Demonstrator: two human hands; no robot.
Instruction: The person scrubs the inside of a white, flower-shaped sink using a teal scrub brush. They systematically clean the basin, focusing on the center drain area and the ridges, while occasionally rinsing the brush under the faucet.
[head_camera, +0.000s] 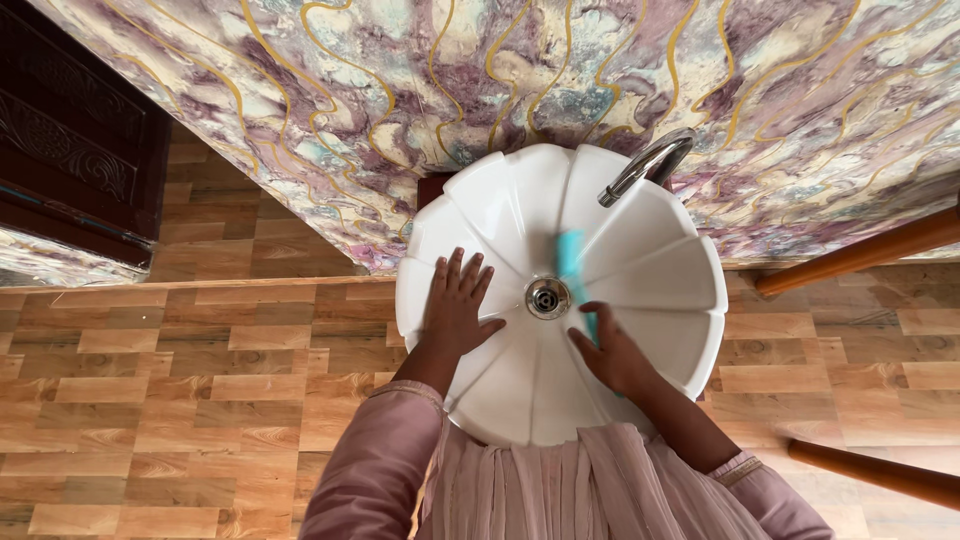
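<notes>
While we look straight down from the head camera, we see a white scalloped basin (640, 260) set against a marbled purple and gold wall (400, 90). Our right hand (612, 355) is clenched around the lower end of a turquoise brush (572, 258); its grip sits on the near right slope of the bowl, and the brush runs up and away from it, passing just right of the metal drain (547, 297) toward the far side. The brush is blurred, so we can only say it seems to touch the bowl's surface. Our left hand (457, 305) lies flat, fingers spread and released, pressed on the basin's left slope, holding nothing. A curved chrome tap (645, 165) arches over the far rim. Wood-patterned floor tiles (150, 400) spread below, and pink sleeves cover both arms.
</notes>
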